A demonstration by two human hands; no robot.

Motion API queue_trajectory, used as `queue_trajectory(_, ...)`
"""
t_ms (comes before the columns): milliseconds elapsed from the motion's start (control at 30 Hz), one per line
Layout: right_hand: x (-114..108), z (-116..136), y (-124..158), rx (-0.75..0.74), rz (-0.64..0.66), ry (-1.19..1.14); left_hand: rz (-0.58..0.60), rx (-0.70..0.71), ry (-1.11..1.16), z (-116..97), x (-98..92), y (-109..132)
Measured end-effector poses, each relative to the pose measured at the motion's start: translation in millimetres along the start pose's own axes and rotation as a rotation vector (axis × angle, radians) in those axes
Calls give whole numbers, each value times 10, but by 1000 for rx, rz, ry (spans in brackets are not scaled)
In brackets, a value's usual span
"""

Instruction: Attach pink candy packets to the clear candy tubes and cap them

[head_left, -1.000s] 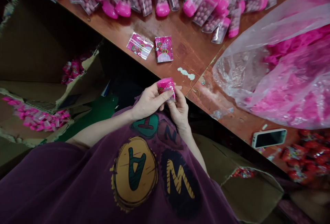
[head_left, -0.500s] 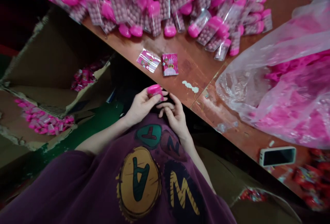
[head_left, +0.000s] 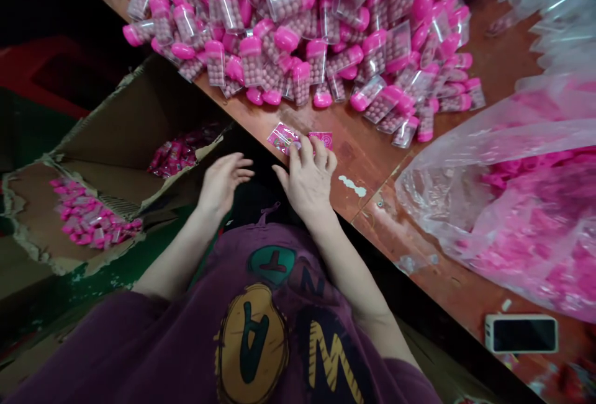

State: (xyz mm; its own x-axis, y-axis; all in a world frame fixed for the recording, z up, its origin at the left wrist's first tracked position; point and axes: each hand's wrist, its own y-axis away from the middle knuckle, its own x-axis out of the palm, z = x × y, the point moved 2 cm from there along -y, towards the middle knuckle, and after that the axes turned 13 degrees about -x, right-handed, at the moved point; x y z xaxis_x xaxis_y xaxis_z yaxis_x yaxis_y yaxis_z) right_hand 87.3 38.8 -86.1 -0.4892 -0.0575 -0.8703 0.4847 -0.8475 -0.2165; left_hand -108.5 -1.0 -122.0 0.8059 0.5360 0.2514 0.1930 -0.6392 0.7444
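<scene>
My right hand [head_left: 307,177] reaches over the table edge, its spread fingers resting on two small packets. One is a transparent printed sachet [head_left: 280,138], and the other is a pink printed packet [head_left: 322,139], mostly covered by my fingertips. My left hand [head_left: 224,184] hangs open and empty above a torn cardboard box [head_left: 107,125], touching nothing. Beyond the packets lies a large heap of transparent tubes [head_left: 298,38] with pink caps, filled with small pinkish balls.
The brown wooden table [head_left: 372,137] runs diagonally across the view. A large plastic bag [head_left: 503,218] of pink items lies at right, and a phone [head_left: 521,334] lies near the lower right. The box holds loose pink packets [head_left: 95,221].
The pink-capped item in my left hand is gone from view. My hands have moved apart, and my right hand has gone forward onto the packets. The view has shifted toward the heap.
</scene>
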Motion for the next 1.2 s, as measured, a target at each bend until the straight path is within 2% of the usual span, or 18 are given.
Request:
queue_trajectory(100, 143, 79, -60, 9, 45, 85, 158, -67, -34, 178, 459, 36)
queue_trajectory(167, 179, 152, 46, -19, 46, 115, 173, -58, -3, 210, 606, 28)
queue_trajectory(267, 119, 216, 233, -114, 49, 137, 122, -47, 17, 212, 645, 11)
queue_trajectory(367, -61, 94, 205, -196, -12, 142, 97, -84, -6, 209, 593, 27)
queue_trajectory(500, -370, -383, -276, -95, -149, 187, 140, -69, -42, 150, 546, 124)
queue_trajectory(600, -464, -695, -763, -16, -139, 185, 186, -50, -29, 88, 573, 195)
queue_trajectory(733, -321, -771, -1239, -99, -144, 162, 197, -69, 4, 49, 650, 198)
queue_trajectory(867, 29, -805, -1432, -103, -181, 82, 170, -29, -1, 30, 714, 100)
queue_trajectory(967, 220, -918, -1463, -87, -202, -21, 107, -3, -51, 52, 731, -11)
queue_trajectory(1033, 204, -977, -1415, -91, -245, -103, 64, 4, -88, 88, 735, -71)
queue_trajectory(1100, 56, -976, -1275, -105, -323, -193, 36, 8, -111, 132, 740, -102)
queue_trajectory(1200, -267, -830, -861, -84, -424, -331, 37, 10, -127, 188, 757, -99)
